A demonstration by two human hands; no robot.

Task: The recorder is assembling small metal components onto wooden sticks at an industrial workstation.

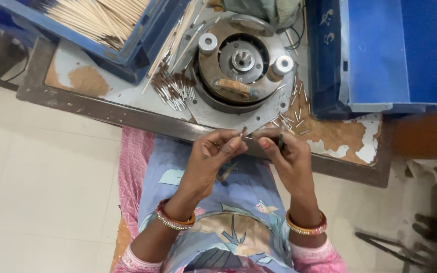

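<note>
Small dark pin [243,132] pinched in left hand [213,154] fingertips, held over the table edge [127,114] just in front of the round metal machine [238,63]. Right hand [287,151] closed on another thin dark piece [280,141], hands close but not touching. Pile of short pins [175,91] left of machine, blue tray of sticks [97,23] beyond.

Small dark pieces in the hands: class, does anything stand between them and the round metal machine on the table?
Nothing visible does. The left hand and right hand each pinch a small dark piece at the table edge; the round metal machine lies just beyond, with only bare plate between.
</note>
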